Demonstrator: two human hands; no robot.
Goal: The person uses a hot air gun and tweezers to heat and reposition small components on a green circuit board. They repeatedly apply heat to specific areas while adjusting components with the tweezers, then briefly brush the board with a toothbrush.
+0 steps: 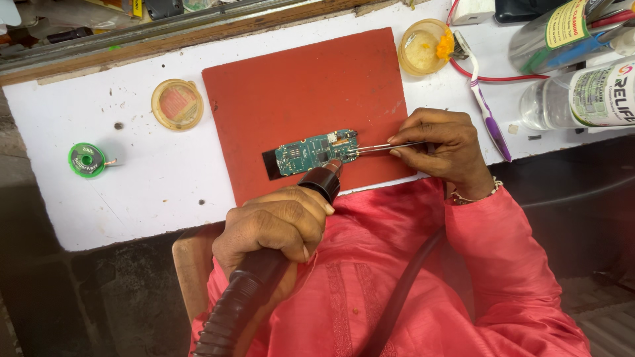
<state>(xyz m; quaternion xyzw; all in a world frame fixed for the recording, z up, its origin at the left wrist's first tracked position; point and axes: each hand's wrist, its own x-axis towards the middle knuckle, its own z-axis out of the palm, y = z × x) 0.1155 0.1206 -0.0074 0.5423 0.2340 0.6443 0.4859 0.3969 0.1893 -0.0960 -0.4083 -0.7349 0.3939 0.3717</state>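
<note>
Over the circuit board (316, 151), left hand (274, 225) grips hot-air wand (321, 182), right hand (440, 145) pinches tweezers (377, 147).

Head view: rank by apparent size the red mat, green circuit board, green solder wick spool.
1. Red mat, by far the largest.
2. Green circuit board, lying on the mat.
3. Green solder wick spool, smallest, though not much smaller than the board.

Person seen from above, lower half of the frame: a coral-pink long-sleeved garment (410, 277) with faint tone-on-tone embroidery down the chest. A thin beaded bracelet (473, 196) circles the wrist at right centre. Both hands are bare, without rings.
</note>
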